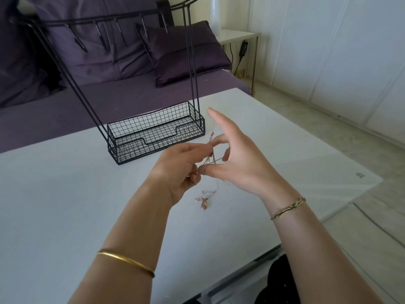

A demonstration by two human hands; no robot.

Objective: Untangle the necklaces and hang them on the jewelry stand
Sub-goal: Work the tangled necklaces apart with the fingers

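A white table (pixel 65 205) fills most of the view. On it, at about 10 o'clock from the hands, stands the black wire jewelry stand (pixel 131 148): a mesh basket at the base, with thin uprights carrying a bar of hooks that hold nothing.

The left hand (pixel 177 170) is raised above the table with its fingers curled, and thumb and forefinger pinch the tangle at its top. The right hand (pixel 243 159), at 3 o'clock from it, is half spread. Its forefinger points straight toward 11 o'clock, while the other fingers bend in and, with the thumb tip, catch strands of the chain.

The necklaces (pixel 211 160) are thin, rose-gold chains, knotted together between the two hands. A loose length trails down toward 6 o'clock, and there a small drop pendant (pixel 203 205) lies on the table.
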